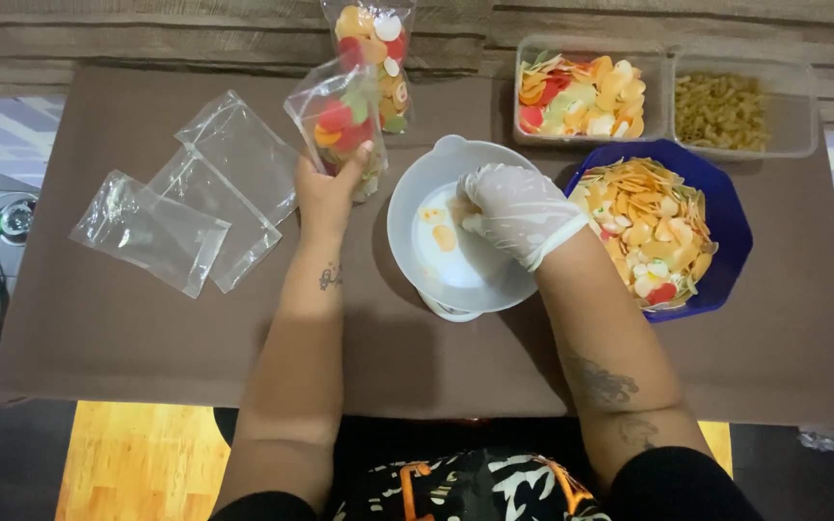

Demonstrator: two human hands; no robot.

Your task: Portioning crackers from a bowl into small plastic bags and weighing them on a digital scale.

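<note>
Forearms nearest camera, reaching over brown mat (147,338). Left hand (325,188) bare, fingers wrapped round part-filled bag (340,121), held upright above mat, left of white bowl (446,232). Right hand (514,212) gloved, curled down into bowl, fingertips hidden, likely pinching crackers (444,236).

Bag: thin clear film, light, slippery, crumples; best held just below mouth. Crackers likely brittle, light; gentle pinch.

Room: empty bags (185,207) on left, blue bowl (716,222) just right of white bowl, tubs (668,58) behind. Mat edge near body free.

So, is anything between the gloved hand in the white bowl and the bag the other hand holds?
Nothing visible: right hand sits in the white bowl; only bare mat lies before the bag in the left hand.
</note>
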